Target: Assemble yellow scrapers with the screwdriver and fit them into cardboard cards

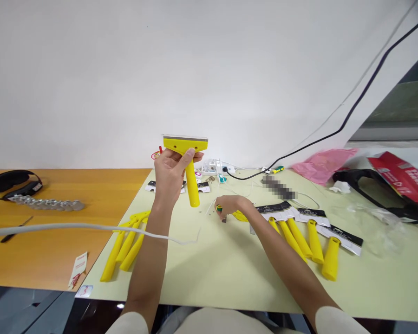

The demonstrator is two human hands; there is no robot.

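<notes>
Raised in front of the wall, a yellow scraper (pixel 192 183) is gripped by my left hand (pixel 170 169), its wide blade edge upward and its handle hanging down. My right hand (pixel 228 205) is closed low over the table on a small green-and-yellow handled tool (pixel 219 208); most of it is hidden by the fingers. Just beside that hand lies a yellow scraper head (pixel 240 215), partly covered by the wrist. Several yellow scrapers (pixel 125 246) lie left of my left forearm. Several yellow handles (pixel 313 241) with black-and-white cards (pixel 341 237) lie to the right of my right forearm.
At the back stand a power strip (pixel 212 166) and a green-and-yellow tool (pixel 277 169). A black cable (pixel 348 120) slants across the right. Pink plastic (pixel 323 166) and a red box (pixel 400 178) lie back right. A white cable (pixel 90 227) crosses in front at left.
</notes>
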